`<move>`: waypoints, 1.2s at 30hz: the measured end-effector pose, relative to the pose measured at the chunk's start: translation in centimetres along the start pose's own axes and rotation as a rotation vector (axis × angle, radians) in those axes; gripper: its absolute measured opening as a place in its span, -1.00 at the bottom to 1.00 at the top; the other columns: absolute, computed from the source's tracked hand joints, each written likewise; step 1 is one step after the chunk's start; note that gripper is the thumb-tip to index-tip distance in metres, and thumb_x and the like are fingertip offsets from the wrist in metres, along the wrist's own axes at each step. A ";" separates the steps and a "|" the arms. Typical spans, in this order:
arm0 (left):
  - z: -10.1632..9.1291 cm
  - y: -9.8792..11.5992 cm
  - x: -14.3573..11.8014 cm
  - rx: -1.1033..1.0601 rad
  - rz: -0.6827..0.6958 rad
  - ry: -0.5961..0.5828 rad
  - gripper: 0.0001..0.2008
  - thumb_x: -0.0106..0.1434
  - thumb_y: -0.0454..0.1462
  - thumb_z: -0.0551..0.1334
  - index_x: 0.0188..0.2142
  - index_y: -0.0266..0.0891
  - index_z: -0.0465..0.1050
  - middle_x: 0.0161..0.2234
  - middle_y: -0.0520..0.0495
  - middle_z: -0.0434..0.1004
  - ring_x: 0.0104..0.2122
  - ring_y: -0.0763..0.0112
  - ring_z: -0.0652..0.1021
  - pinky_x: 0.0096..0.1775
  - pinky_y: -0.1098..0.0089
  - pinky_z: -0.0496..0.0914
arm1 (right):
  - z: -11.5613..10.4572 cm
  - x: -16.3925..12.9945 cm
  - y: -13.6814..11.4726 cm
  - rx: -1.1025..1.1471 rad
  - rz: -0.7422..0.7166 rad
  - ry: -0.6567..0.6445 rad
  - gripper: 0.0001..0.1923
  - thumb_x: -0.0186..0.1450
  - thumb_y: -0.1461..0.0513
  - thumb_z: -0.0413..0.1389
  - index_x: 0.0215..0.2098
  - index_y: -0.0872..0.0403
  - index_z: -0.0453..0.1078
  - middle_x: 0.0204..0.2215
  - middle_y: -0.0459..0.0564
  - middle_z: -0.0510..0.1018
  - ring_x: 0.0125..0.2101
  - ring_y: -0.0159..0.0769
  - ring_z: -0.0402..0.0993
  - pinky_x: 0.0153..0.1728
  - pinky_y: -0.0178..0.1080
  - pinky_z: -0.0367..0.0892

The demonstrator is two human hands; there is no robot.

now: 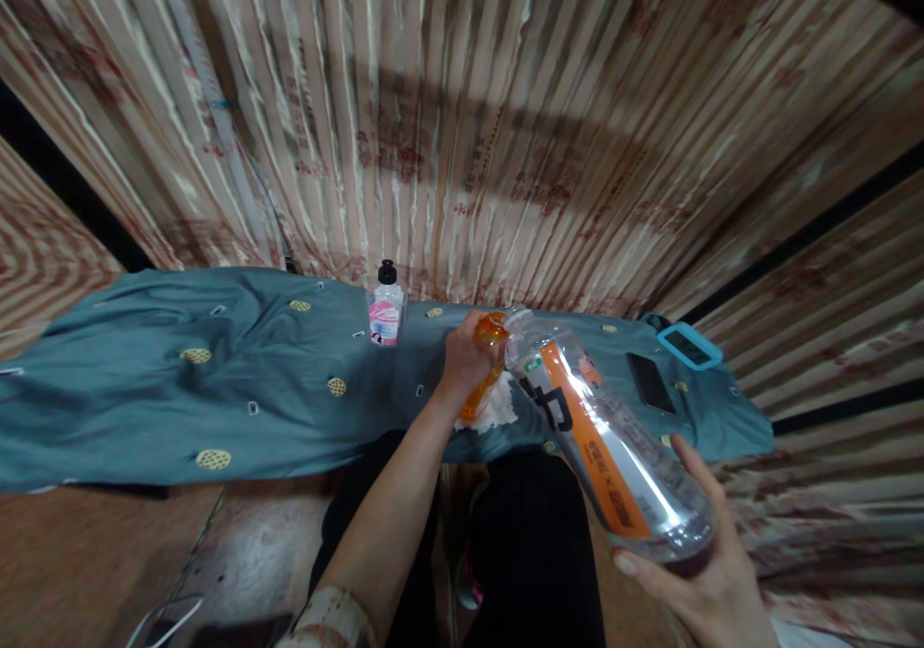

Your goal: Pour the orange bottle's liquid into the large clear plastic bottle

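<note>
Right hand [697, 571] cups the base of a large clear bottle [613, 436], fingers wrapped round its bottom end, and the bottle lies tilted with its open neck angled up and away over the edge of the teal cloth [144, 378]. Left hand [466, 354] is closed around a small orange bottle [485, 369], held right at the big bottle's mouth; the two look to be touching there, though the fingers cover most of the orange one and its shape is hard to make out. Something white and crumpled [498, 409] sits just under that hand, partly hidden, and what it is can't be told. The right hand's wrist is cut off at the bottom edge. Further out on the cloth, a little bottle with a pink label and black cap [385, 306] stands upright, well apart to the left. A dark phone [651, 382] lies flat to the right, with a blue-framed device [689, 345] just beyond it. Striped drapery [462, 128] fills the back, blurred.
</note>
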State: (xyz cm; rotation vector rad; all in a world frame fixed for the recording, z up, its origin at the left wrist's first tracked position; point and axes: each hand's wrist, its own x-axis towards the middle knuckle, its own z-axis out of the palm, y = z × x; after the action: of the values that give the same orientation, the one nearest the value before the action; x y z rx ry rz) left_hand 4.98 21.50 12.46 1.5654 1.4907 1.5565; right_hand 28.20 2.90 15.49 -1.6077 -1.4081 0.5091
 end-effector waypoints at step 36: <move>-0.2 0.1 -0.2 -0.097 -0.002 -0.008 -0.80 0.05 -0.33 0.36 -0.32 -0.20 0.40 -0.37 0.01 0.62 -0.38 0.37 0.59 -0.30 0.44 0.39 | 1.0 -0.5 -0.9 0.037 -0.052 0.102 0.04 -0.13 -0.07 0.39 0.24 0.07 0.20 0.17 0.09 0.36 0.08 -0.10 0.37 0.05 -0.18 0.30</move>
State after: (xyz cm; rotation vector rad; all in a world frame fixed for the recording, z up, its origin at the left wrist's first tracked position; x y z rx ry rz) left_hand 4.88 21.28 12.50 1.5135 1.3906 1.5944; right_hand 26.74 2.69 15.62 -1.5421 -1.3531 0.4152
